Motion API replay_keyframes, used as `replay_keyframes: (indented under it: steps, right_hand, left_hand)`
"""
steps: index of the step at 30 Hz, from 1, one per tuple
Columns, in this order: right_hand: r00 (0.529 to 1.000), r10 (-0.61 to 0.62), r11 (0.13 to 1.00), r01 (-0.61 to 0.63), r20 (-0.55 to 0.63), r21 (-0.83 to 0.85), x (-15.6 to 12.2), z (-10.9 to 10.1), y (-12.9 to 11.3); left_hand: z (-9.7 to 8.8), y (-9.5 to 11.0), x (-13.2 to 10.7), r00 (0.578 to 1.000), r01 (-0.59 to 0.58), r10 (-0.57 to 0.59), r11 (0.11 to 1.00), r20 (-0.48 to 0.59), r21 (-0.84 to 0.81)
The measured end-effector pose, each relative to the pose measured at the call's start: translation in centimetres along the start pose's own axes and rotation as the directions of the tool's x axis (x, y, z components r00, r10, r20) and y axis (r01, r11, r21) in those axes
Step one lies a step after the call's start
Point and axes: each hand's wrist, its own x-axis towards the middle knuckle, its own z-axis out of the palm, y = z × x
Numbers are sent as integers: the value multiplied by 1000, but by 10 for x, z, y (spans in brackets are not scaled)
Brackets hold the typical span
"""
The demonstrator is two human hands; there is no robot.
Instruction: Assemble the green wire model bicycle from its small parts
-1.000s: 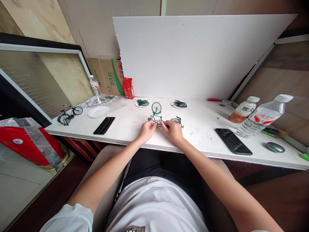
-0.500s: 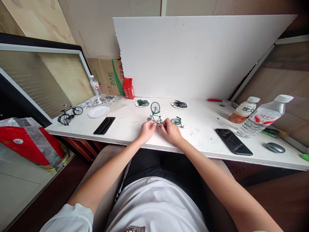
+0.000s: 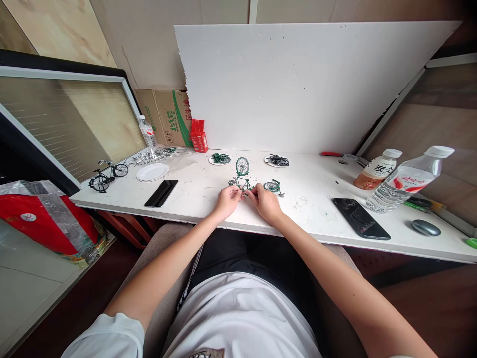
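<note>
Between my hands, close to the table's front edge, is a green model bicycle [image 3: 242,167] with one wheel standing up at its far end. My left hand [image 3: 228,200] pinches the near left part of its frame. From the right, my right hand [image 3: 265,201] closes thumb and finger on the near right part. My fingertips almost meet and hide the part between them. Just right of my right hand lies a loose green wheel piece [image 3: 272,187] with thin parts attached.
Small plates with green parts [image 3: 220,158] and black parts [image 3: 277,160] lie behind. A finished black model bicycle [image 3: 109,175], white plate [image 3: 152,172] and phone [image 3: 161,193] are left. Right are bottles [image 3: 410,179], another phone [image 3: 360,219] and a mouse [image 3: 425,227].
The model bicycle has tilted slightly, its upright wheel shifting a little to the right. Both hands keep their pinch in nearly the same place.
</note>
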Motion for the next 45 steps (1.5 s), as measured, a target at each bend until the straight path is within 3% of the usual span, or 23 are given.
replay_keyframes:
  steps: [15,28,45]
  right_hand:
    - [1000,-22,999,20,23,47,-1,-3,-4]
    - [999,24,994,-20,32,-104,-1,-8,-9]
    - [1000,3,994,-1,19,-111,-1,-5,-6]
  left_hand:
    - [1,-2,1,1000,19,-19,1000,-17,-13]
    - [1,-6,3,1000,8,-8,1000,6,16]
    - [2,-4,1,1000,-3,1,997,22,73]
